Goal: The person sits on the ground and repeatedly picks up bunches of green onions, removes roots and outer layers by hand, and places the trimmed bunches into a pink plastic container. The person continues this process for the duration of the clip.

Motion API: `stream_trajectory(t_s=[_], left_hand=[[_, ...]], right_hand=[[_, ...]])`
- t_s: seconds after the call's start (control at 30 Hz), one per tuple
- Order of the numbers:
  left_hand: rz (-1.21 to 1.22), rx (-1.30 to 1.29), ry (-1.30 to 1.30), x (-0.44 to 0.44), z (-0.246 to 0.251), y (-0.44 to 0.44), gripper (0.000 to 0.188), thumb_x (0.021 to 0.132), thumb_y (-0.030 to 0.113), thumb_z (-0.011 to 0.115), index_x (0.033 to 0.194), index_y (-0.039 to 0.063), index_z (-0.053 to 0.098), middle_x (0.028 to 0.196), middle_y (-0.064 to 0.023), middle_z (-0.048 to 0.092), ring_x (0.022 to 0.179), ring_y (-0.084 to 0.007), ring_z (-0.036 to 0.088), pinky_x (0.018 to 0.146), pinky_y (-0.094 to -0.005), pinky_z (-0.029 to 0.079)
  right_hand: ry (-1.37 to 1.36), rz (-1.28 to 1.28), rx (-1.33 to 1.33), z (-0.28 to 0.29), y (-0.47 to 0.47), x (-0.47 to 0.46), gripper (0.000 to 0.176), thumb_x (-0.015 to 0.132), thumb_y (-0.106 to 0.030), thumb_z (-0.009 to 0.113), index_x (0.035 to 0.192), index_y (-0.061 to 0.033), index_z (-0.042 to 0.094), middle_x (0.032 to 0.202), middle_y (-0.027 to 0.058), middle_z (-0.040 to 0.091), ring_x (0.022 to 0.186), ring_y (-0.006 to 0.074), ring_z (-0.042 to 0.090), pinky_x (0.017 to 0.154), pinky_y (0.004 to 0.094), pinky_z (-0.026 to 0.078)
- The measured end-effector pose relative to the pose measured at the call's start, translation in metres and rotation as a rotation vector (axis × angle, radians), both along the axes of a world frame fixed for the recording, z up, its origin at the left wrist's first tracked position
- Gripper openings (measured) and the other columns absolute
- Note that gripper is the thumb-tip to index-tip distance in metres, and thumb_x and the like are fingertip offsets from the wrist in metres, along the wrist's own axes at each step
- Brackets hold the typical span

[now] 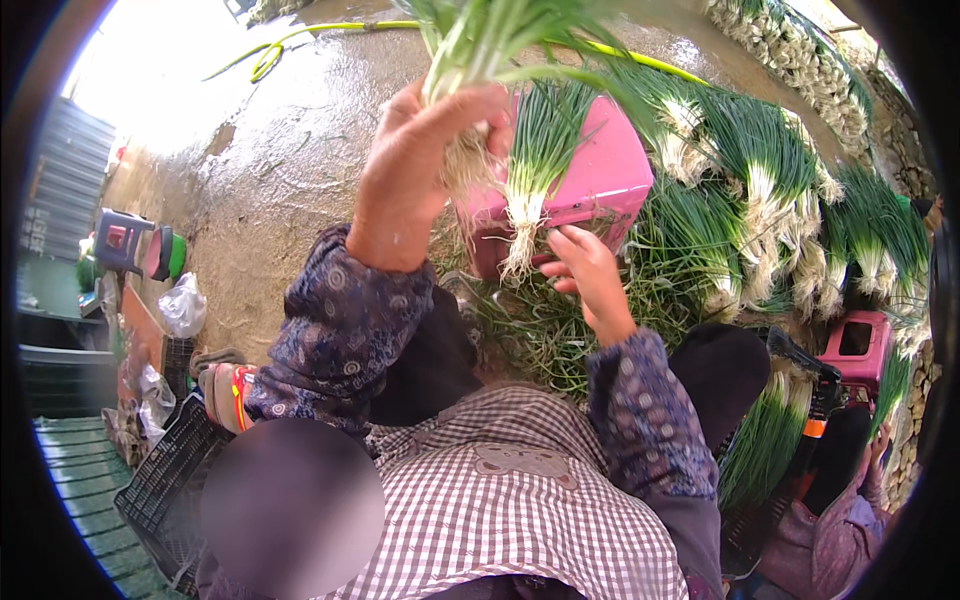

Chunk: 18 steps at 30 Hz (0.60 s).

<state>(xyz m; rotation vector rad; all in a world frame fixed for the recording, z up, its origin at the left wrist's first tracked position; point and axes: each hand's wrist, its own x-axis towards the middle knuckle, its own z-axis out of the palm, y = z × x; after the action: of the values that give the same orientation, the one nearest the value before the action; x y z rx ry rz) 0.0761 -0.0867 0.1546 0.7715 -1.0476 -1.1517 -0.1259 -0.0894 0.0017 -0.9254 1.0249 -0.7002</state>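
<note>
My left hand (420,165) is raised and closed around a bunch of green onions (480,45), its leaves blurred at the top and its roots hanging below my fist. Another green onion bunch (536,150) lies across an upturned pink plastic stool (607,150), its white roots over the near edge. My right hand (592,277) is just right of those roots, fingers apart and nothing visible in them. Whether its fingertips touch the stool's edge I cannot tell. Loose trimmed leaves (547,337) cover the ground beneath.
Several green onion bunches (765,165) are piled on the right. A yellow-green hose (637,56) crosses the wet floor (315,112). Black plastic crates (172,487) stand at the lower left, and a second person (825,525) sits at the lower right beside another pink stool (859,345).
</note>
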Motion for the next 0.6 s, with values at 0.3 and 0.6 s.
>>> stream_trajectory(t_s=[0.3,0.6], left_hand=[[0.169,0.332,0.147,0.02,-0.072,-0.029,0.015,0.084,0.011,0.066,0.095,0.002,0.061,0.077,-0.0046,0.061,0.065,-0.0118,0.059,0.055,-0.0249,0.049],[0.088,0.621,0.166,-0.029,-0.151,-0.003,0.025,0.082,0.01,0.069,0.101,-0.001,0.058,0.08,-0.007,0.062,0.069,-0.0161,0.063,0.06,-0.0277,0.055]], right_hand=[[-0.439,-0.148,0.196,0.004,-0.038,-0.011,0.017,0.094,-0.02,0.055,0.1,-0.0031,0.057,0.071,-0.003,0.052,0.051,0.0049,0.044,0.042,0.0188,0.037],[-0.538,-0.643,-0.095,0.052,-0.038,-0.165,0.034,0.088,-0.02,0.067,0.116,-0.0051,0.055,0.079,0.0013,0.059,0.055,0.0044,0.05,0.043,0.0177,0.042]])
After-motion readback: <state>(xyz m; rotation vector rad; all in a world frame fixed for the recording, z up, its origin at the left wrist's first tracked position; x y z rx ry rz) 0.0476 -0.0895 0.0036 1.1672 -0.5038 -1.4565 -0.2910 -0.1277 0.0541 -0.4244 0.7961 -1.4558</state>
